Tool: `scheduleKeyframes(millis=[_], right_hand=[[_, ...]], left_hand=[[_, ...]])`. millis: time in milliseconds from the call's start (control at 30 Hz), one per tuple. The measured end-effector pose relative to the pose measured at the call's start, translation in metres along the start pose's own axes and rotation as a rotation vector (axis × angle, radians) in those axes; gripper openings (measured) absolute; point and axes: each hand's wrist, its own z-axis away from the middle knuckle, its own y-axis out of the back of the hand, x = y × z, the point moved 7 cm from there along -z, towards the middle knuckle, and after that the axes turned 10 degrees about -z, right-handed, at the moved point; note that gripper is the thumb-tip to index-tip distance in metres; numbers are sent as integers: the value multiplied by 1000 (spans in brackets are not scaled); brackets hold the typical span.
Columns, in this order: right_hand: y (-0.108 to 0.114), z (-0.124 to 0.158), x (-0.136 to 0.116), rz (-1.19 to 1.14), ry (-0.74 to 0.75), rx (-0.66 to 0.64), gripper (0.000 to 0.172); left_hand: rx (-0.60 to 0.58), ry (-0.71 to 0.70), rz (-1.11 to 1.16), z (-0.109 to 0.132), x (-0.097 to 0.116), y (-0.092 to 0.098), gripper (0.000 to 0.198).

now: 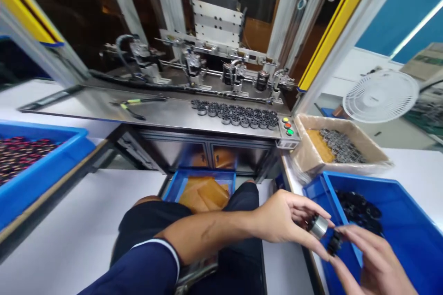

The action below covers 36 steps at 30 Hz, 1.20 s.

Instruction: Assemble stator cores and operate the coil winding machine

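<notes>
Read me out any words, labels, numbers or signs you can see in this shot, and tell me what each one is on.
No text reads clearly anywhere.
Fan: a small mark at the centre of the grille, too blurred to read.
Cardboard cartons at far right: green printed band, blurred.
Round sticker on the machine frame: too small.
Red, yellow and green buttons: no captions visible.
Metal part in the left hand: no marking shows.

pliers on steel shelf | fan right | cardboard box
</notes>
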Motion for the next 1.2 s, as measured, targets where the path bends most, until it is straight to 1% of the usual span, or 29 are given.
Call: scheduleKeyframes(millis=[67, 133, 233, 333, 567, 733, 800, 900, 1033, 1200], right_hand=[[-5, -10, -17, -28, 27, -50, 29], [-4, -17, -24, -68, 37, -42, 30], [-3, -20, -25, -92, 44, -33, 33], [-2, -20, -27, -70, 65, -45, 32], [-2, -24, -35, 3, 144, -70, 22], [0, -22, -34, -4, 155, -35, 23], [0, -19, -31, -3, 153, -30, 27], [-3, -15, -29, 17, 176, -58, 29], [-1, -11, -31, 62, 220, -75, 27], [1, -9, -30, 101, 235, -91, 31]], left_hand=[[12, 22, -19, 0, 0, -2, 77], [13, 42, -26, 0, -1, -4, 77], [0, 69, -7, 0, -3, -8, 77], [-4, 84, 7, 1, -4, -10, 77], [-18, 113, 48, 2, -8, -11, 76], [-30, 130, 83, 2, -10, -12, 74], [-29, 136, 96, 2, -8, -13, 73], [-17, 134, 76, 2, -6, -13, 73], [-6, 135, 25, 3, -5, -13, 75], [-12, 155, 54, 4, -6, -13, 72]])
